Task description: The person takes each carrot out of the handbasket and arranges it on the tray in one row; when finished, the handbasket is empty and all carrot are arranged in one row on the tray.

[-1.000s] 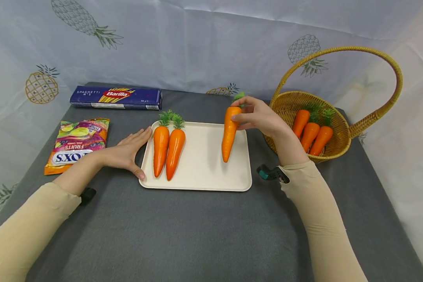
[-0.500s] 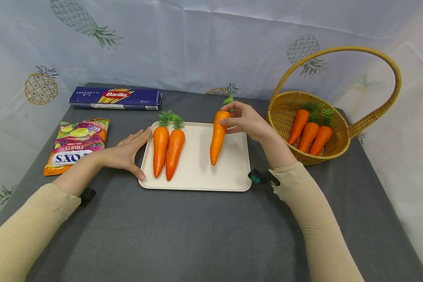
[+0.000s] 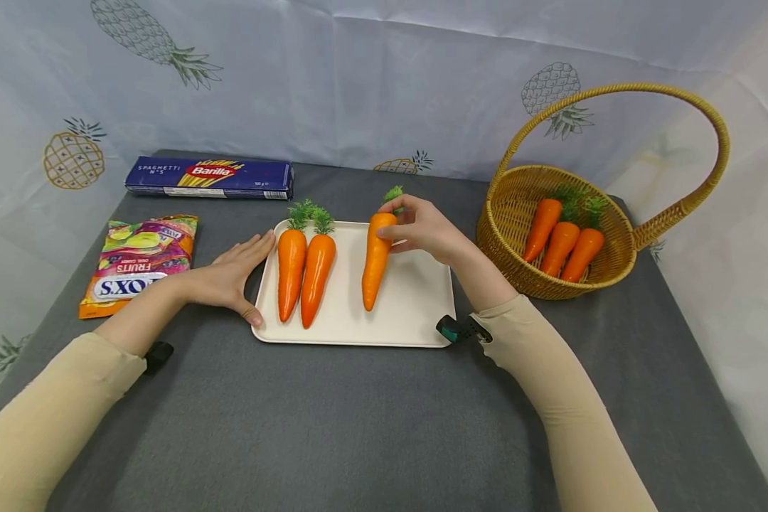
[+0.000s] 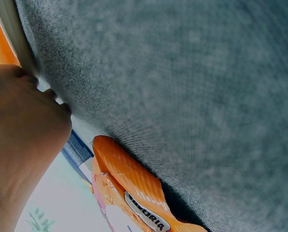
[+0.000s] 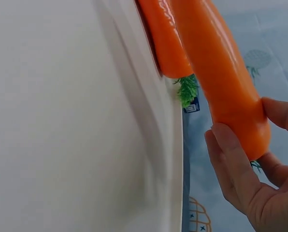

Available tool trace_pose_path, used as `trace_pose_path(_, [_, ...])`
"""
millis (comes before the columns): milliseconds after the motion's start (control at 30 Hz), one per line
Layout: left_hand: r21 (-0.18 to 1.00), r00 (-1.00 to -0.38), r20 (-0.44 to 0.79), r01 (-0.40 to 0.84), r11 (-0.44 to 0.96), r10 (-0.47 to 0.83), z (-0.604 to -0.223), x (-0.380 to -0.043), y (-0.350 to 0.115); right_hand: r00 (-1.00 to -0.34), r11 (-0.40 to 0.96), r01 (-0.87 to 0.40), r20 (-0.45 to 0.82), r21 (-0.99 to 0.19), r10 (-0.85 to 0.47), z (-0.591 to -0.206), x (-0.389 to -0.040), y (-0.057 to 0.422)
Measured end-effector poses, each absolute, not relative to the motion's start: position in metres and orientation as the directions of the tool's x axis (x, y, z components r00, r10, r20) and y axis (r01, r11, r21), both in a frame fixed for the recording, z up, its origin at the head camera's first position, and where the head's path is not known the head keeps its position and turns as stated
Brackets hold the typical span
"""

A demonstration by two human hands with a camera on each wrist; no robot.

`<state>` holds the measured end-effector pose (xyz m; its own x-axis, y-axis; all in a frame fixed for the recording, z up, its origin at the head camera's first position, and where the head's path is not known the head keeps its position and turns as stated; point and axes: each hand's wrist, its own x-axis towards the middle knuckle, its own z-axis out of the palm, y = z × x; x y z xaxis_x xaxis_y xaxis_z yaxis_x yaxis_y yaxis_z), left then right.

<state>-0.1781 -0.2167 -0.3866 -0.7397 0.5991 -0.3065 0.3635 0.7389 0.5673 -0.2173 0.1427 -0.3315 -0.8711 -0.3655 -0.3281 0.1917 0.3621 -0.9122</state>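
My right hand (image 3: 425, 229) pinches a carrot (image 3: 375, 262) by its thick upper end, tip pointing down, over the cream tray (image 3: 416, 306). In the right wrist view, fingers and thumb close around that carrot (image 5: 221, 72), which hangs above the tray surface. Two more carrots, a left one (image 3: 291, 274) and a right one (image 3: 318, 279), lie side by side on the tray's left part, green tops toward the back. My left hand (image 3: 227, 281) touches the tray's left edge with thumb and fingers spread. The left wrist view shows that hand (image 4: 25, 125) against the tray's side.
At the right stands a wicker basket (image 3: 505, 264) with a tall handle, holding three carrots (image 3: 562, 245). A blue spaghetti box (image 3: 211, 178) lies at the back left. In front of it is a candy bag (image 3: 142, 259), close to my left forearm.
My right hand has carried its carrot leftward and slightly nearer to me over the tray, toward the two lying carrots. My left hand stays at the tray's edge.
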Motion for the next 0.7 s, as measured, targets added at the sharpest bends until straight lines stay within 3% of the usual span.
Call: trace_pose_path(700, [0.577,-0.731,-0.312,0.361,0.733,0.606,-0.387,-0.178,-0.218,-0.852,0.396,0.175,-0.34,-0.901,-0.398,-0.348,-0.213,0.113])
